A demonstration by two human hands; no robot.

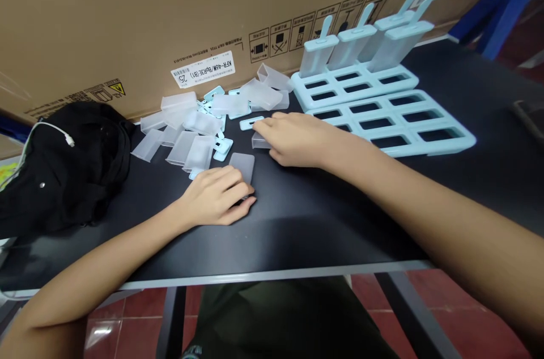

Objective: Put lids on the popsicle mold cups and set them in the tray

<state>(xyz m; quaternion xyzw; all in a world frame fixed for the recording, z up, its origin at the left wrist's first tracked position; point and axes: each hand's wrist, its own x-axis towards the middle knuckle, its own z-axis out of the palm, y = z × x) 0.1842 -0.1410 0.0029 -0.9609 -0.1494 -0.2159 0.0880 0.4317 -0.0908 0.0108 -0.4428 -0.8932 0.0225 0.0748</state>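
My left hand [219, 195] is closed around the lower end of a translucent popsicle mould [242, 165], close above the black table. My right hand [297, 138] has its fingertips pinched at the edge of a light blue popsicle mould lid [250, 123]; its palm hides part of the grip. Under those fingers another clear mould [259, 141] partly shows. To the left is a loose pile of clear moulds [199, 150] mixed with blue stick lids [223, 149]. On the right, several lidded moulds [318, 56] stand upright in a blue rack [357, 86].
A second slotted blue rack [393, 121] lies in front of the first. A big cardboard box [148, 13] stands along the table's back edge. At the left is a black cloth bag [68, 166] with a white cable [55, 128] on it. The table's front edge [255, 276] is close to me.
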